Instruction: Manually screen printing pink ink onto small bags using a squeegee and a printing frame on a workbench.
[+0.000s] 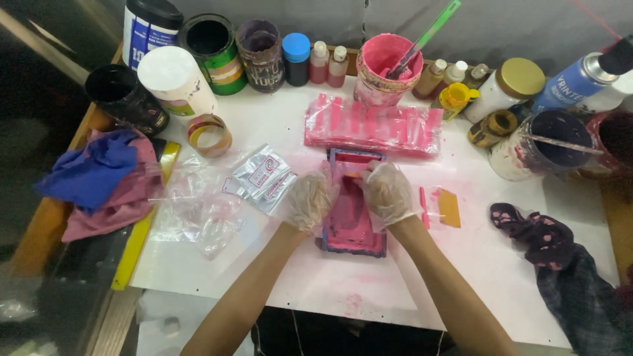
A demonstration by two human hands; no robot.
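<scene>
Desk [369,290]: white sheet top, smeared pink near the middle, with pots and bottles crowded along its far edge.
Rags: a blue and pink cloth bundle [105,181] at the left edge; a dark spotted cloth [560,264] at the right.
Printed stack [372,126]: pink-inked clear bags laid in a row, just beyond the frame.
Pink tub [386,69]: behind the stack, a green stick standing in it.
Screen frame [353,211]: small blue-edged frame, its mesh coated pink, flat on the desk centre between both hands.
Left hand [306,199]: in a clear glove, grip closed on the frame's left edge.
Right hand [388,192]: gloved, fingers pinched together on something small and orange at the frame's top; how firmly it is clamped I cannot tell.
Loose bags [264,177]: clear packets with a red mark, just left of the left hand.
Orange scraper [449,207]: just right of the right hand.
</scene>
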